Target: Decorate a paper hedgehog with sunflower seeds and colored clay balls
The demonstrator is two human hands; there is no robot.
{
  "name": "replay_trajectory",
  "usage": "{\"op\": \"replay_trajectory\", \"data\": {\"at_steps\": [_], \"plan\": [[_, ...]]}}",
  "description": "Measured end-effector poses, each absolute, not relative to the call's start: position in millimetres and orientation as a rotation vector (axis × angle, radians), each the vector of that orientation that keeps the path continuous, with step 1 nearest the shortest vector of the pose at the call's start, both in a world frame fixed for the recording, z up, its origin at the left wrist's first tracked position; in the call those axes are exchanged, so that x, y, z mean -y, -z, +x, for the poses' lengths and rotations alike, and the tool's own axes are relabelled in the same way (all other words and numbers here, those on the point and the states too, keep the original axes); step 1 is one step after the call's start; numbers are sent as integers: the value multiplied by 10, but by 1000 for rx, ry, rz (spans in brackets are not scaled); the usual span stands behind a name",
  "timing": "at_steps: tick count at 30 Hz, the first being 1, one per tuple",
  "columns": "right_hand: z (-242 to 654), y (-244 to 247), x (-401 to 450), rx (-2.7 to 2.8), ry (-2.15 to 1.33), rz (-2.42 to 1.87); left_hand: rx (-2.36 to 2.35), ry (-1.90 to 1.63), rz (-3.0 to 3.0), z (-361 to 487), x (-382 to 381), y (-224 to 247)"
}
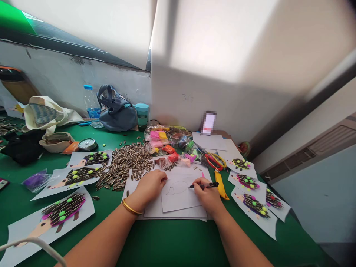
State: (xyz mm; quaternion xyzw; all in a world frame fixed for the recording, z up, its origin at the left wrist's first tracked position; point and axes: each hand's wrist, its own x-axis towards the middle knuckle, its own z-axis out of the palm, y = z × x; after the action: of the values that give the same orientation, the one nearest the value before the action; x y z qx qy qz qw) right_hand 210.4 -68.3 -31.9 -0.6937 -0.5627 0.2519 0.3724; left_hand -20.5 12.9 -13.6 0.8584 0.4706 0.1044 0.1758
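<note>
My right hand point(206, 193) is closed round a black pen point(204, 185), its tip at the right end of a thin outline drawing. The drawing is on a small white sheet point(180, 202), which lies on larger white paper point(150, 212). My left hand point(150, 187) rests at the left edge of the small sheet, fingers curled together; whether anything is under them is hidden. A gold bangle circles the left wrist. Left of the paper spreads a pile of striped sunflower seeds point(125, 163).
Bags of coloured clay point(167, 142), scissors point(215, 159) and a yellow cutter point(220, 185) lie beyond and right of the paper. Hedgehog pictures point(65, 211) flank both sides. A bottle point(92, 107), a blue bag point(118, 115), a cup point(142, 115) and a phone point(208, 123) stand behind.
</note>
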Motion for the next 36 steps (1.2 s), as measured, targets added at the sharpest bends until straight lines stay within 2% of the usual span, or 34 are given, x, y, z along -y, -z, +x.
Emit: {"op": "replay_trajectory", "data": {"at_steps": [16, 36], "plan": [[1913, 251, 797, 1512, -848, -1626, -1350, -305, 2428, -204, -129, 162], [1864, 260, 801, 1542, -867, -1630, -1337, -323, 2453, -205, -138, 187]]}}
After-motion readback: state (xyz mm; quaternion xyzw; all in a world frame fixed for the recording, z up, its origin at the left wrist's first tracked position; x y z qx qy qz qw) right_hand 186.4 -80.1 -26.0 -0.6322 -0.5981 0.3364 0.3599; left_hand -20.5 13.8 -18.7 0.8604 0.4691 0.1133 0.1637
